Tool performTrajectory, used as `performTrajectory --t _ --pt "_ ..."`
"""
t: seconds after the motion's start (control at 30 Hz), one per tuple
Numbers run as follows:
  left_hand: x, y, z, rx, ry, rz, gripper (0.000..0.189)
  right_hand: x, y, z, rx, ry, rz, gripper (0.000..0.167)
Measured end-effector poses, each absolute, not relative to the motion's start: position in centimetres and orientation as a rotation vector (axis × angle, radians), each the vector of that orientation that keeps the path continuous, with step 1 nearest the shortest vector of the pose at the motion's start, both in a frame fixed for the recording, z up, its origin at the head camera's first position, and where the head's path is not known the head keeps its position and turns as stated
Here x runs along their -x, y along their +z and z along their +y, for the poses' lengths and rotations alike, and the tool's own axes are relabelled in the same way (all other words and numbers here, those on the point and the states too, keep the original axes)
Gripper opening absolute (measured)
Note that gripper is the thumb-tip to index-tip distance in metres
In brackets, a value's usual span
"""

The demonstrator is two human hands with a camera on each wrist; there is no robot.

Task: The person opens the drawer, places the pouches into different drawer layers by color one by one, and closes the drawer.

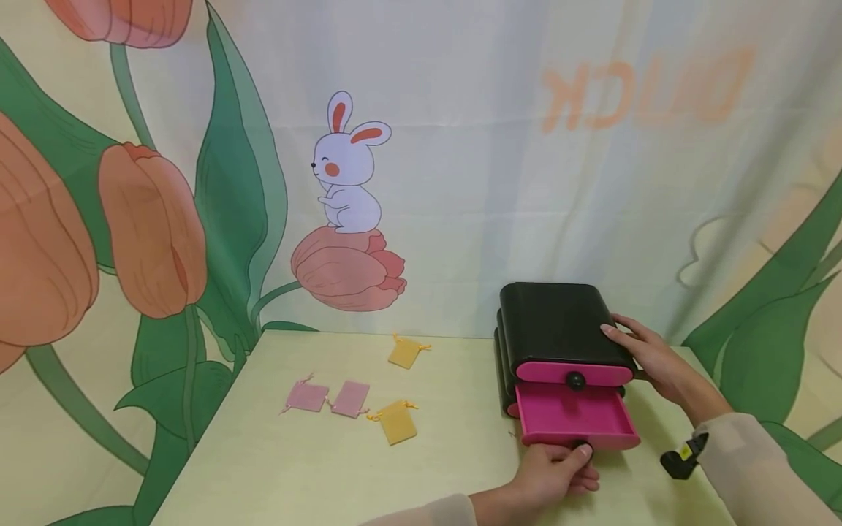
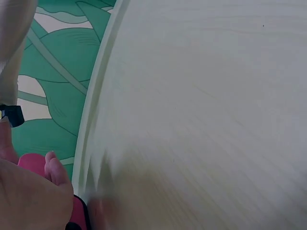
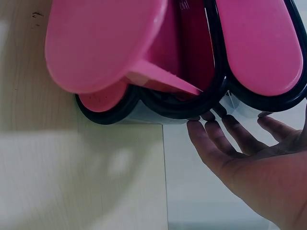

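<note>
A black chest of drawers [image 1: 552, 321] with pink drawers stands at the right of the table. Its middle drawer [image 1: 615, 441] is pulled out and looks empty inside. My left hand [image 1: 549, 478] pinches that drawer's black knob, which the thumb and fingers mostly cover. With the thumb at the top edge, my right hand [image 1: 661, 365] rests on the chest's right side. In the right wrist view the fingers [image 3: 240, 136] reach extended along the side wall. The top drawer [image 1: 542, 372] is closed, its round knob [image 1: 575, 380] showing.
Two yellow drawstring pouches [image 1: 397, 424] and two pink drawstring pouches [image 1: 351, 399] lie left of the chest on the pale table [image 1: 316, 467]. Behind it hangs a curtain [image 1: 460, 183] printed with tulips and a rabbit. A black strap device [image 1: 684, 456] sits at the right wrist.
</note>
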State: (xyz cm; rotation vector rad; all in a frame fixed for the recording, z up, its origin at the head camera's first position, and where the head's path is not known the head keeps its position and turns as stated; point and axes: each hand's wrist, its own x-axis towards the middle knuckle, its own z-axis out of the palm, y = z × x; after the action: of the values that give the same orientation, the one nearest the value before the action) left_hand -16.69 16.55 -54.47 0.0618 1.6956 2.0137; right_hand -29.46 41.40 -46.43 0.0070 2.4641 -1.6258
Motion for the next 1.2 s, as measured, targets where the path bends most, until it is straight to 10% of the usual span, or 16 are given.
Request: performTrajectory --t 0.57,1.2 --pt "17.1 -55.7 14.8 -0.215 1.876 1.757 0.025 29.2 -46.6 41.7 -0.006 -1.63 2.454 0.09" --pt "22.7 -55.1 -3.4 -0.581 1.392 2.433 0.03 29.6 -46.6 41.7 -0.032 -1.644 2.438 0.093"
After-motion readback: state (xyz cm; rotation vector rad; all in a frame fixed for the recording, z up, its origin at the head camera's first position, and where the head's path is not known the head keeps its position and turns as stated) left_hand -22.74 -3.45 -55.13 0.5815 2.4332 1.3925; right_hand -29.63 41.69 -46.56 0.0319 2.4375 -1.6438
